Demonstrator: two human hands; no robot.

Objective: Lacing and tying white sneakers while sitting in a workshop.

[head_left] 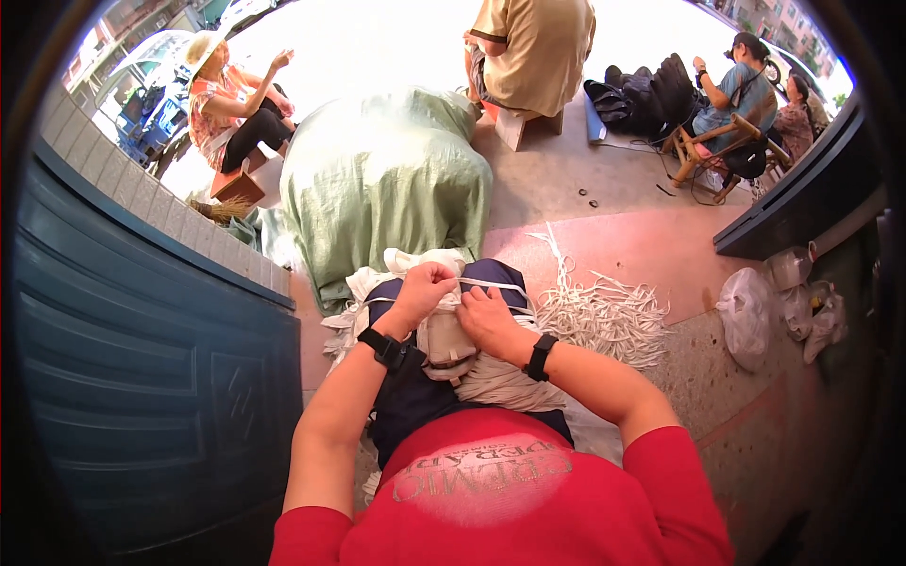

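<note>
Beige fabric piece [444,338], kinda shoe-shaped, is propped on the person's dark blue trousers [406,410], right between the two forearms. A white lace [489,283] is pinched by the left hand [423,286] between thumb and fingertips, just above the piece. The right hand [491,319] is held by the piece's right edge, fingers bent; whether anything's gripped there can't be told. A black wristband [541,358] is worn on each arm. A loose bundle of pale laces [519,382] is draped over the lap too, and a tangled heap of white laces [609,321] is spread on the floor [698,387] to the right. Up ahead, something bulky is covered by a pale green sheet [387,179], with a few seated people [533,57] beyond it. Plastic bags [746,316] are parked off to the right.
</note>
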